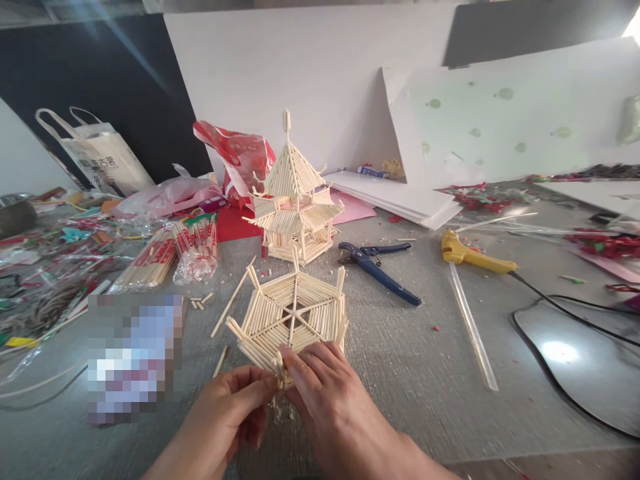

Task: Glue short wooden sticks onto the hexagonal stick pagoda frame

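A six-sided roof piece made of pale wooden sticks [315, 287] lies in front of me, with spokes meeting at its middle and short sticks rising at its corners. My left hand [239, 403] pinches the near corner of it, thumb and forefinger together. On the same corner, from the right, my right hand [325, 383] presses with bent fingers; its palm covers part of the near edge. Whether a small loose stick is between the fingertips I cannot make out. Just behind stands a stick-built pagoda [295, 173] with a pointed roof and upturned eaves.
Blue cutters [383, 270] and a yellow glue gun [473, 257] with a clear glue stick and black cord lie to the right. Bundled sticks [150, 257] in red-printed wrapping are at the left, near a blurred-out item [135, 360]. White boards [390, 193] lie behind.
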The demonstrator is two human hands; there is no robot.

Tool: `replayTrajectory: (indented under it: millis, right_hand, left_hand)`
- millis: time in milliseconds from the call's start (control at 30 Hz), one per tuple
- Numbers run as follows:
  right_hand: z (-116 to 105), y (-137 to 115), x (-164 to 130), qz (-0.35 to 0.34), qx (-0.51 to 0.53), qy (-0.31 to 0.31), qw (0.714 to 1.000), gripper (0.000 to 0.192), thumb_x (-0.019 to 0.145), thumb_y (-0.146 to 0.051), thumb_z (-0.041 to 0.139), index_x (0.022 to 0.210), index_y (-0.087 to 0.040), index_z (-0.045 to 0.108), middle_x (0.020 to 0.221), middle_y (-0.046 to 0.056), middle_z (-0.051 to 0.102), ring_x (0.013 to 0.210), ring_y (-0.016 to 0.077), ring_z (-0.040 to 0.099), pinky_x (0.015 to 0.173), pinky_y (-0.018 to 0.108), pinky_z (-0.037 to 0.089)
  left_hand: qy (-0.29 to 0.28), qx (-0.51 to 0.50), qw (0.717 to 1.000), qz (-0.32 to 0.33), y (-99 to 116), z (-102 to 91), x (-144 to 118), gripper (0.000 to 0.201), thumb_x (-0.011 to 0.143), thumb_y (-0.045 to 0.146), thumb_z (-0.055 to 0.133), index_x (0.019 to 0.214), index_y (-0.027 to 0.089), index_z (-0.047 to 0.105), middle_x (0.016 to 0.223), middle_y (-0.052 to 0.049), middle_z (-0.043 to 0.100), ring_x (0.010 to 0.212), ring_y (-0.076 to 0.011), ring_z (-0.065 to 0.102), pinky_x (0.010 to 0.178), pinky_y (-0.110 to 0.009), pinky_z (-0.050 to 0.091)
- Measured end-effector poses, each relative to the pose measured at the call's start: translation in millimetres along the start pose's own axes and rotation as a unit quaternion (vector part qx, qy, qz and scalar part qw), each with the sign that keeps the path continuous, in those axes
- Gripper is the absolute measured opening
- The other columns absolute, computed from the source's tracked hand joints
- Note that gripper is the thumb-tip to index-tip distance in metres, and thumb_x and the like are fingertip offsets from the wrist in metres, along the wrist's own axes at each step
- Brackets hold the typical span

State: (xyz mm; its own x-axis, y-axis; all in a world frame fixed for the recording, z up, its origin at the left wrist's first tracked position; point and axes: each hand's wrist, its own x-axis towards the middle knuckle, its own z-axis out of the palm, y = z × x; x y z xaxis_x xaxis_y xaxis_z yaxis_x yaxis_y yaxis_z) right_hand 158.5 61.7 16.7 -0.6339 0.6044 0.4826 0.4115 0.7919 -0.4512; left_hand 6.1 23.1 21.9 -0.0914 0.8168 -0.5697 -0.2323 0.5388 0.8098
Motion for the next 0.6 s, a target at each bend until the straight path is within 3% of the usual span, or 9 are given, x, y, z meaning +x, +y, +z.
replayTrajectory:
  millis: [367, 600]
  right_hand:
    - [-1.1, -1.6, 1.5, 0.010, 0.000, -0.019, 1.000, 0.015, 0.083, -0.009, 0.045, 0.095, -0.011, 0.053, 0.078, 0.007, 0.060, 0.073, 0.0175, 0.050, 0.068, 0.032, 0.039]
    - [-0.5, -1.0, 0.3, 0.007, -0.003, -0.037, 0.999, 0.024, 0.084, -0.010, 0.044, 0.107, -0.008, 0.051, 0.083, 0.009, 0.061, 0.075, 0.0179, 0.050, 0.070, 0.033, 0.041]
  left_hand:
    - [0.027, 0.109, 0.993, 0.039, 8.2, 1.8, -3.6, 0.030, 0.063, 0.044, 0.066, 0.057, 0.016, 0.057, 0.039, 0.007, 0.045, 0.038, -0.0062, 0.036, 0.041, -0.021, 0.024]
    - [0.030, 0.146, 0.987, 0.064, 13.0, 2.7, -6.5, 0.026, 0.062, 0.041, 0.065, 0.060, 0.015, 0.058, 0.043, 0.006, 0.046, 0.042, -0.0071, 0.037, 0.043, -0.021, 0.025]
